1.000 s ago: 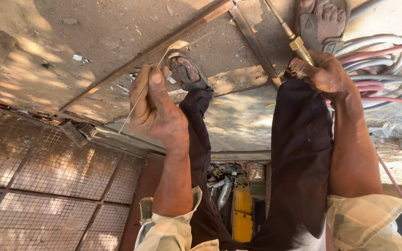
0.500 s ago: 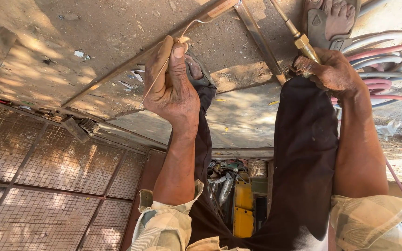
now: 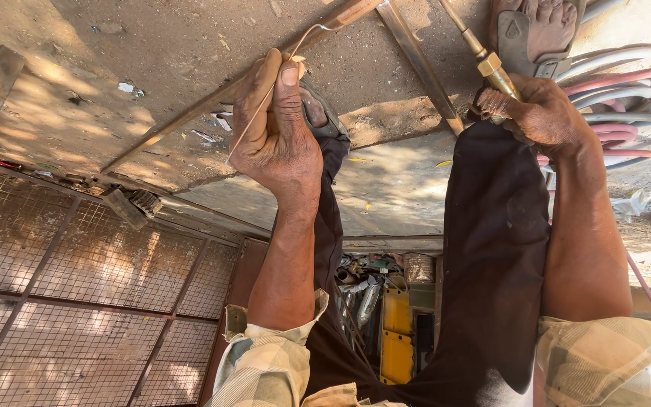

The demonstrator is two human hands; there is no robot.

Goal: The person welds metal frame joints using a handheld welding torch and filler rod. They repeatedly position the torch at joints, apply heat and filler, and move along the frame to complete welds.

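My left hand (image 3: 276, 128) pinches a thin metal filler rod (image 3: 265, 102) that curves up to the end of a copper-coloured pipe (image 3: 340, 13) at the top of the head view. My right hand (image 3: 540, 113) grips the brass handle of a gas torch (image 3: 484, 56), whose slim neck runs up and left out of view. A flat steel bar (image 3: 416, 64) lies on the dirt between the two hands. My dark trouser legs (image 3: 495, 249) and sandalled feet (image 3: 536, 30) stretch forward under the arms.
A bundle of red and grey hoses (image 3: 627, 75) lies at the right. A wire-mesh panel in a rusty frame (image 3: 77, 301) fills the lower left. A long thin rod (image 3: 182, 124) crosses the ground. A yellow container (image 3: 397, 332) and clutter sit between the legs.
My left hand has moved up and forward with the filler rod, bringing its tip to the pipe end. The right hand with the torch has stayed nearly in place.
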